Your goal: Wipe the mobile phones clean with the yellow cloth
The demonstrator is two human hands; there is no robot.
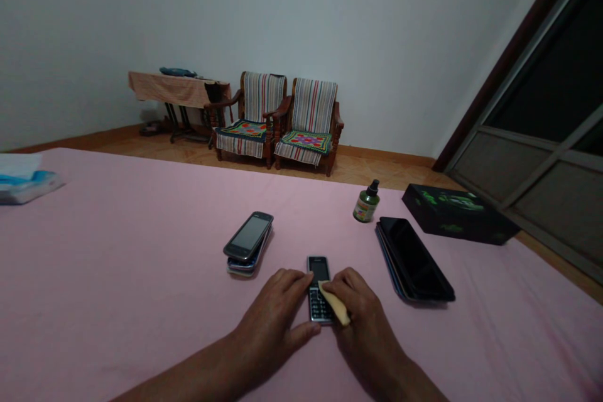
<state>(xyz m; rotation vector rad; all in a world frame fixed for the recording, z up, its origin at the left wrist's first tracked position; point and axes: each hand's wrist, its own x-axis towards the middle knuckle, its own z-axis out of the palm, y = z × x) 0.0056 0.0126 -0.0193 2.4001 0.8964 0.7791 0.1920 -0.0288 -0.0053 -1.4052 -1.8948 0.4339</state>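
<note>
Head view: small black bar phone with silver rim and keypad (317, 305) is laid on pink tablecloth (141, 251), bottom centre of frame. It is braced by the left hand (276, 308), open, thumb and fingers apart. Pale yellow cloth-like piece (336, 306) is pinched by the right hand (362, 313) over the keypad's right side.

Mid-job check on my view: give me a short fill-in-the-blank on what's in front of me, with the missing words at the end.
1. The ____ hand holds the yellow piece.
2. The keypad phone lies on a ____ sheet.
3. In the picture, the phone stack is to the ____ of the keypad phone.
4. The box is mostly ____, with green markings.

Missing words: right; pink; left; black.
</note>
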